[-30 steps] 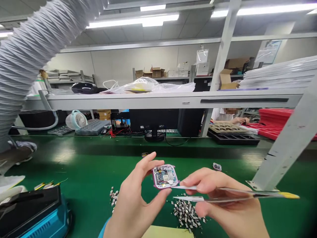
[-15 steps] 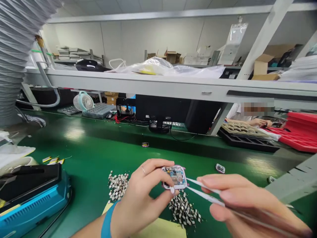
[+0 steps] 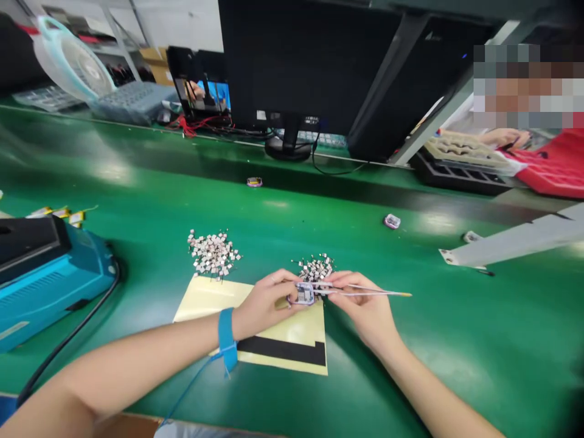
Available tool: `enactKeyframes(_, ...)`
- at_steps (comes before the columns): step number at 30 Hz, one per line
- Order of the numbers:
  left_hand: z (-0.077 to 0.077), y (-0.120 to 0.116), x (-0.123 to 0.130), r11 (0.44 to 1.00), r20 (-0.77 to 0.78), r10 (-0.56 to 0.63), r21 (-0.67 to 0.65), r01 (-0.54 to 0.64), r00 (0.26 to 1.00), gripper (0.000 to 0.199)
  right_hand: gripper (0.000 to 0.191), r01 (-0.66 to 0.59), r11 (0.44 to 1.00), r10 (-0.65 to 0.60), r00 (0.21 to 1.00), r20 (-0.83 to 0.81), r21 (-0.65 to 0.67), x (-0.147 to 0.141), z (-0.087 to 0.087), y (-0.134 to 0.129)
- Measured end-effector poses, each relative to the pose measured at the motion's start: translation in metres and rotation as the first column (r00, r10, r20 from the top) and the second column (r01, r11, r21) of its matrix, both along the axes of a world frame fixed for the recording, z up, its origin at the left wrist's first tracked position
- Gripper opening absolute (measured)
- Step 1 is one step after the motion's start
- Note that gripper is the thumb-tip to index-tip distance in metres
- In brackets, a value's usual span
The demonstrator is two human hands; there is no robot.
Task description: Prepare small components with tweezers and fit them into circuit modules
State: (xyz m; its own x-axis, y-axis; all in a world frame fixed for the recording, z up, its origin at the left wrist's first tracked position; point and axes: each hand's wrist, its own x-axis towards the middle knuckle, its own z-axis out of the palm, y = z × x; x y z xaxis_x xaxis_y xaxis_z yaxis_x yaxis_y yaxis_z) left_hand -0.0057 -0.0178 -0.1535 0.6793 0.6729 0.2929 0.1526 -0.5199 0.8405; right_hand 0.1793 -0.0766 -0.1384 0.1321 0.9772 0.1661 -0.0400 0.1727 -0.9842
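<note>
My left hand [image 3: 263, 299] pinches a small square circuit board [image 3: 304, 294] with a pale pink rim between thumb and fingers. My right hand [image 3: 365, 310] is shut on long steel tweezers [image 3: 369, 293] with a yellow end, and their tips reach the board's right edge. Both hands hover over a pale yellow sheet [image 3: 255, 322] with a black stripe. Just beyond them lies a heap of tiny black-and-white components [image 3: 314, 269], and a second heap [image 3: 212, 252] sits to the left. A blue strap [image 3: 227, 337] circles my left wrist.
A blue machine [image 3: 45, 280] with a black cable stands at the left of the green bench [image 3: 433, 328]. Two small boards [image 3: 392, 221] lie further out. Ahead are a monitor [image 3: 296, 73] and a co-worker's hand [image 3: 504, 139] beside a tray [image 3: 460, 161].
The view has tilted down, showing more of the bench and both forearms. My hands sit lower and smaller in the picture, still holding the board and tweezers together.
</note>
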Motion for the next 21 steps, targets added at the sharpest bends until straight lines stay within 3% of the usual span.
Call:
enactKeyframes(6,0.000,0.006,0.001,0.999,0.004,-0.040,0.038,0.040,0.999,0.013,0.015,0.096,0.979,-0.128,0.975,0.181,0.179,-0.006,-0.001,-0.002)
enactKeyframes(12,-0.001,0.011,0.001,0.997,0.004,-0.036,0.064,0.036,0.999,0.014,0.018,0.169,0.884,-0.345,0.865,0.364,0.436,-0.002,0.000,-0.001)
enactKeyframes(16,-0.002,0.010,0.003,0.998,0.020,-0.010,0.059,0.009,1.000,0.012,0.017,0.175,0.873,-0.371,0.845,0.385,0.456,-0.003,0.005,-0.006)
enactKeyframes(21,-0.003,0.009,0.002,0.997,0.036,-0.004,0.075,0.001,0.999,0.009,0.020,0.145,0.913,-0.298,0.875,0.381,0.382,-0.006,0.002,-0.015)
